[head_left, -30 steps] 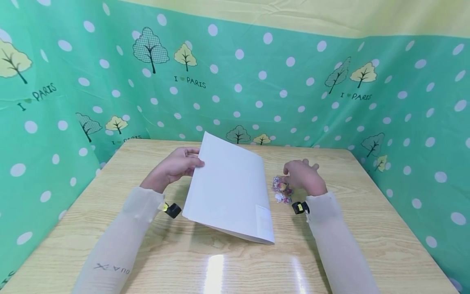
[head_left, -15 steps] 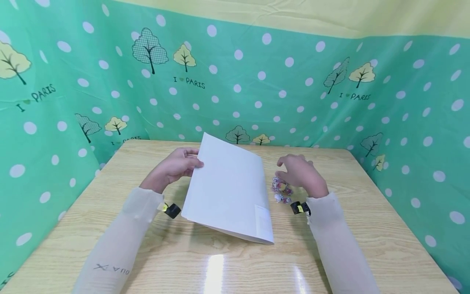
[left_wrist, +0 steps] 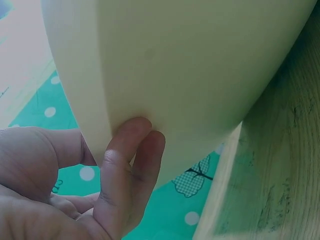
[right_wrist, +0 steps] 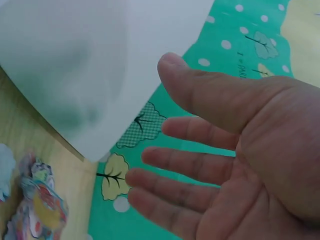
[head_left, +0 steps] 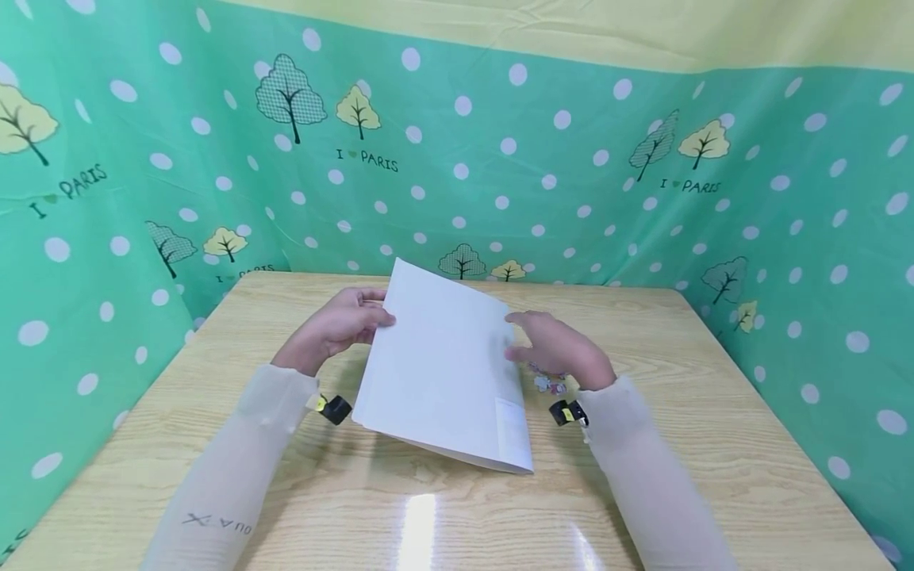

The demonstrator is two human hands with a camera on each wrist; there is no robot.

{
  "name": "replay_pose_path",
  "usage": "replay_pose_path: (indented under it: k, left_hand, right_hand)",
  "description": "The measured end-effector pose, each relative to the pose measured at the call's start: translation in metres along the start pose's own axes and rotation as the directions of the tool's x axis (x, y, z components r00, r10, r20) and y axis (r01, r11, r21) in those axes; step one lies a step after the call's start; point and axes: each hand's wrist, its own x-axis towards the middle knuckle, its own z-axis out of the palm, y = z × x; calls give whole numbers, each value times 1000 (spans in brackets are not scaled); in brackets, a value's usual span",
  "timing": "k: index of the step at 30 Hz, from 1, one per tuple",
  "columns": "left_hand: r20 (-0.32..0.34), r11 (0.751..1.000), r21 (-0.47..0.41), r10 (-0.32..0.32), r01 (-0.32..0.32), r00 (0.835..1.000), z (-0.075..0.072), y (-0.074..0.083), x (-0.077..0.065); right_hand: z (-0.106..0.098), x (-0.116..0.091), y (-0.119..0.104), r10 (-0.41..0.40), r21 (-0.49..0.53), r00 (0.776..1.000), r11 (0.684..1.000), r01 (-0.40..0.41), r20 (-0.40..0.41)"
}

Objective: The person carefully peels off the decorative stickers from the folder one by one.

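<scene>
A white folder (head_left: pixel 443 365), with a pale label-like patch at its lower right, stands tilted over the table. My left hand (head_left: pixel 343 321) pinches its left edge, thumb on the face toward me; the left wrist view shows two fingertips of that hand (left_wrist: pixel 125 170) pressed against the other face. Beside the folder's right edge is my right hand (head_left: pixel 560 349), thumb and fingers extended and holding nothing. In the right wrist view this hand (right_wrist: pixel 240 150) has its palm turned toward the folder (right_wrist: pixel 155 30), the thumb tip close to its edge.
A small pile of colourful printed pieces (head_left: pixel 550 385) lies on the wooden table (head_left: pixel 343 507) right of the folder, partly hidden under my right hand. Green dotted cloth (head_left: pixel 571 190) hangs behind and at both sides of the table.
My right hand has moved left from over the colourful pile to the folder's right edge, its fingers straightening. The left hand and the folder have stayed almost still.
</scene>
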Motion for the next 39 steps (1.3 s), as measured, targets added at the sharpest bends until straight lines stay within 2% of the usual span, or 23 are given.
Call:
replay_pose_path:
  k: [8, 15, 21, 28, 35, 39]
  left_hand:
    - [-19, 999, 24, -21, 22, 1000, -2, -4, 1]
    - [-27, 998, 59, -27, 28, 999, -3, -7, 4]
    - [-36, 995, 86, -41, 44, 999, -3, -9, 7]
    - [-33, 990, 127, -58, 61, 998, -5, -12, 8]
    - [0, 958, 268, -101, 97, 995, -9, -17, 9]
    - [-5, 946, 306, -113, 109, 994, -10, -20, 10]
  right_hand:
    - [15, 8, -3, -47, 36, 998, 998, 45, 49]
    - [22, 11, -6, -72, -63, 991, 995, 79, 113]
    - [25, 13, -2, -67, -56, 986, 996, 76, 154]
    - [29, 16, -3, -57, -72, 987, 995, 69, 147]
    - [33, 17, -10, -25, -128, 991, 991, 42, 135]
    - [33, 16, -11, -19, -140, 991, 989, 38, 134]
